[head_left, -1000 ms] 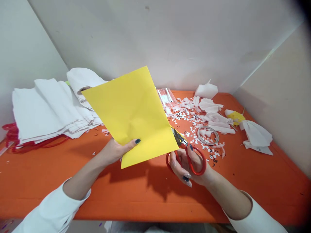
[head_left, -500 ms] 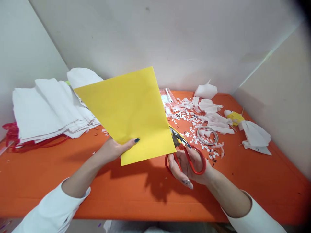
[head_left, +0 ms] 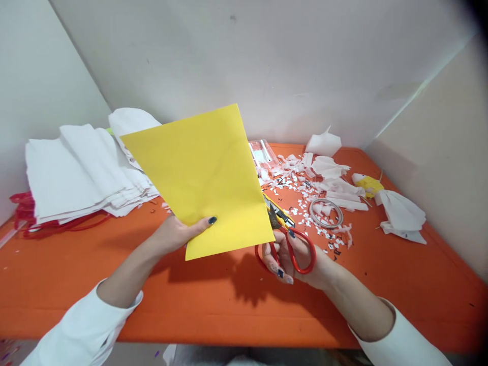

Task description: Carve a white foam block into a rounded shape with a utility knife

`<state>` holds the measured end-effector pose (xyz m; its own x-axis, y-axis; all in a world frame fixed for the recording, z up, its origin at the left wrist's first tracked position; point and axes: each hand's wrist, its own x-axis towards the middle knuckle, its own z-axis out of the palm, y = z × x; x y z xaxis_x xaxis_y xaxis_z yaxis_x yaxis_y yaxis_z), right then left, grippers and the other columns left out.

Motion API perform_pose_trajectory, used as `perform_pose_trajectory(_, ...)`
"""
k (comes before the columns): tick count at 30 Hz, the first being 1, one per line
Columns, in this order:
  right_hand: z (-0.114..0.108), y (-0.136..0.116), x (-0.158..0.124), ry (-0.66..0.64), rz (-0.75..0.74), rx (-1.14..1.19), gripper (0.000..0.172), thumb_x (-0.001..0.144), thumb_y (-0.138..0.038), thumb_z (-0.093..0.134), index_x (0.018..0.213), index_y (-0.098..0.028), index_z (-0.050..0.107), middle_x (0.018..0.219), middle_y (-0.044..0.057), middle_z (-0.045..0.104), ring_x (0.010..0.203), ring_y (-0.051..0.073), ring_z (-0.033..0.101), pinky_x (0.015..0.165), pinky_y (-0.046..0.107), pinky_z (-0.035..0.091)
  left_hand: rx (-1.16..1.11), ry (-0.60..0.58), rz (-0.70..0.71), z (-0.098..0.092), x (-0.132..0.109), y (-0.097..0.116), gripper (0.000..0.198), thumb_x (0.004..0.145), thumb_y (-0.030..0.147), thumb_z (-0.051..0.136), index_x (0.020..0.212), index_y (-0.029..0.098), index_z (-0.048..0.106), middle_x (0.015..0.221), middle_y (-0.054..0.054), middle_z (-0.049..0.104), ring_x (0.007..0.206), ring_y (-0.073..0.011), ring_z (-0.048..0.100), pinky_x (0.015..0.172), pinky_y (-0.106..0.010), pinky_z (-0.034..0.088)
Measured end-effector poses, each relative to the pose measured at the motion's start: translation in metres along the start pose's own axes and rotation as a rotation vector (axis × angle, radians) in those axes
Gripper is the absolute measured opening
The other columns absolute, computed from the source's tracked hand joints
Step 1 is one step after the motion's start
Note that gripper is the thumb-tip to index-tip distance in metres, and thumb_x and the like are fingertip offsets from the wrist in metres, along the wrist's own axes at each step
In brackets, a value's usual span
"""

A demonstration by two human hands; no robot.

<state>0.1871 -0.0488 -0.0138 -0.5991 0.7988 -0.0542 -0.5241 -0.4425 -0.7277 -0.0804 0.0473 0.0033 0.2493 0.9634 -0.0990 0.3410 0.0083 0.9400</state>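
Note:
A yellow sheet of paper (head_left: 202, 173) is held up tilted above the orange table. My left hand (head_left: 177, 235) pinches its lower left edge, thumb on the front and the other fingers hidden behind. My right hand (head_left: 301, 256) grips red-handled scissors (head_left: 310, 259) at the sheet's lower right edge. The blades sit at that edge, partly hidden behind the paper, so I cannot tell how far they cut in. Just beyond the scissors, a yellow utility knife (head_left: 280, 213) shows on the table.
White cloth-like sheets (head_left: 84, 173) are stacked at the left over a red mesh-like bundle (head_left: 23, 208). On the right lie white paper scraps (head_left: 301, 188), a tape roll (head_left: 326, 212), crumpled white pieces (head_left: 402, 213) and a yellow piece (head_left: 369, 186). Walls enclose the orange table (head_left: 213, 315).
The right hand and scissors have shifted slightly left, and the fingers have curled in with the handles closer together. The yellow sheet has moved barely, its lower edge a little left.

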Motion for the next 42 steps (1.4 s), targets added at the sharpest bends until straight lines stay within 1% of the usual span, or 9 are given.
perform_pose_trajectory(4,-0.001,-0.002,0.0,0.025,-0.025,-0.035,0.045,0.089,-0.059,0.051,0.081,-0.015,0.054,0.063,-0.002,0.051,0.043,0.005,0.038,0.037,0.015,0.03,0.02,-0.014,0.038,-0.003,-0.001,-0.001,0.057,0.065,0.051,0.078,0.113,0.023,0.067,0.125,-0.008,0.067,0.116,-0.0334,0.061,0.093,-0.037,0.055)
perform_pose_trajectory(8,-0.003,-0.002,-0.001,-0.05,0.0,-0.017,0.047,0.091,-0.059,0.046,0.08,-0.014,0.054,0.061,-0.004,0.046,0.039,0.004,0.035,0.032,0.015,0.025,0.054,-0.026,0.037,-0.003,0.0,-0.002,0.058,0.064,0.052,0.078,0.112,0.021,0.067,0.123,-0.009,0.068,0.115,-0.0335,0.062,0.094,-0.037,0.055)
perform_pose_trajectory(11,-0.002,-0.003,-0.001,-0.088,-0.003,0.0,0.05,0.091,-0.061,0.043,0.079,-0.014,0.053,0.061,-0.004,0.046,0.038,0.003,0.034,0.031,0.015,0.026,0.03,-0.024,-0.009,-0.001,-0.001,-0.002,0.064,0.062,0.052,0.079,0.114,0.018,0.066,0.121,-0.012,0.068,0.112,-0.0347,0.063,0.091,-0.039,0.056)
perform_pose_trajectory(15,-0.002,-0.001,0.0,-0.092,-0.016,0.005,0.051,0.092,-0.062,0.04,0.082,-0.014,0.054,0.061,-0.004,0.046,0.038,0.003,0.035,0.032,0.015,0.027,-0.084,-0.071,-0.091,0.005,-0.002,-0.001,0.067,0.061,0.054,0.078,0.116,0.018,0.065,0.117,-0.014,0.07,0.103,-0.0345,0.068,0.082,-0.043,0.06)
perform_pose_trajectory(21,-0.005,0.004,0.0,-0.052,-0.018,0.007,0.056,0.086,-0.068,0.046,0.081,-0.013,0.057,0.063,-0.002,0.05,0.042,0.004,0.038,0.036,0.015,0.03,-0.236,-0.119,-0.125,0.014,0.001,-0.004,0.068,0.057,0.055,0.08,0.113,0.018,0.066,0.117,-0.016,0.07,0.098,-0.0344,0.069,0.077,-0.04,0.061)
perform_pose_trajectory(25,-0.005,0.005,0.002,-0.044,-0.026,0.012,0.056,0.085,-0.068,0.049,0.077,-0.013,0.058,0.062,-0.003,0.049,0.043,0.003,0.039,0.038,0.015,0.03,-0.219,-0.145,-0.116,0.015,-0.001,-0.004,0.062,0.061,0.053,0.079,0.112,0.018,0.068,0.113,-0.016,0.071,0.097,-0.0336,0.07,0.078,-0.042,0.06)
perform_pose_trajectory(33,0.001,0.004,-0.002,0.01,-0.026,0.02,0.05,0.086,-0.062,0.054,0.073,-0.014,0.057,0.057,-0.004,0.045,0.042,0.003,0.035,0.036,0.016,0.023,-0.183,-0.172,-0.115,0.012,-0.002,-0.004,0.065,0.062,0.055,0.078,0.115,0.018,0.066,0.119,-0.016,0.069,0.1,-0.0321,0.069,0.077,-0.038,0.061)
perform_pose_trajectory(37,0.0,0.005,-0.002,-0.014,-0.027,0.037,0.049,0.086,-0.062,0.053,0.075,-0.014,0.058,0.058,-0.004,0.046,0.041,0.003,0.036,0.035,0.016,0.024,-0.182,-0.157,-0.129,0.013,-0.002,-0.002,0.066,0.061,0.057,0.078,0.113,0.018,0.067,0.116,-0.016,0.07,0.099,-0.0331,0.069,0.077,-0.04,0.061)
perform_pose_trajectory(42,-0.003,0.004,0.003,-0.017,-0.022,0.074,0.055,0.086,-0.068,0.046,0.078,-0.015,0.058,0.059,-0.003,0.048,0.04,0.004,0.038,0.034,0.015,0.027,-0.167,-0.168,-0.142,0.012,-0.005,0.001,0.064,0.06,0.055,0.079,0.112,0.018,0.068,0.117,-0.014,0.07,0.101,-0.0335,0.069,0.079,-0.04,0.061)
